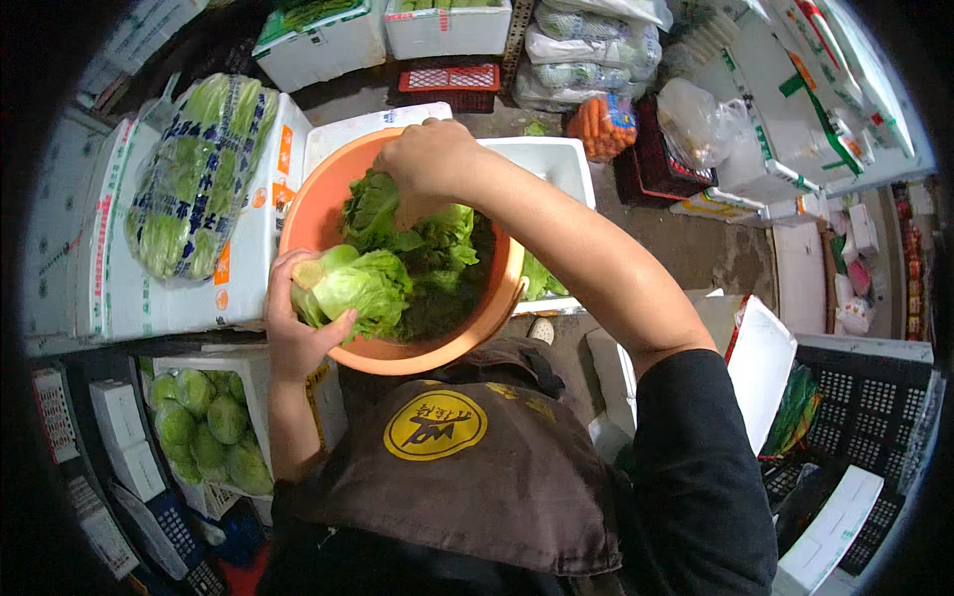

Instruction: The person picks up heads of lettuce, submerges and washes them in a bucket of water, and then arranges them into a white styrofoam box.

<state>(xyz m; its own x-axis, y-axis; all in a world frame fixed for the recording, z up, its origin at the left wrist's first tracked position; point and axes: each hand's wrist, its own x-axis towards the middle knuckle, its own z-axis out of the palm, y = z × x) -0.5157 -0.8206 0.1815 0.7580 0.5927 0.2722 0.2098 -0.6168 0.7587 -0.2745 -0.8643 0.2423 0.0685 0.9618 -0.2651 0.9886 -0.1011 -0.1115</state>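
In my left hand (287,316) is a head of green lettuce (354,287), its pale cut stem facing left. I hold it over the left side of an orange plastic bucket (395,361). My right hand (428,160) is at the bucket's far rim, knuckles up and fingers pointing down inside. Dark green lettuce leaves (373,205) lie right by those fingers; whether they grip a leaf is hidden. More leafy lettuce (451,235) sits deeper in the bucket, in what looks like dark water.
Left of the bucket, bagged leafy greens (201,179) lie on a white foam box (272,246). A white foam box (574,160) with green leaves stands to the right. Further off are bagged carrots (602,127) and a red crate (449,77). Round green produce (209,425) fills a box below left.
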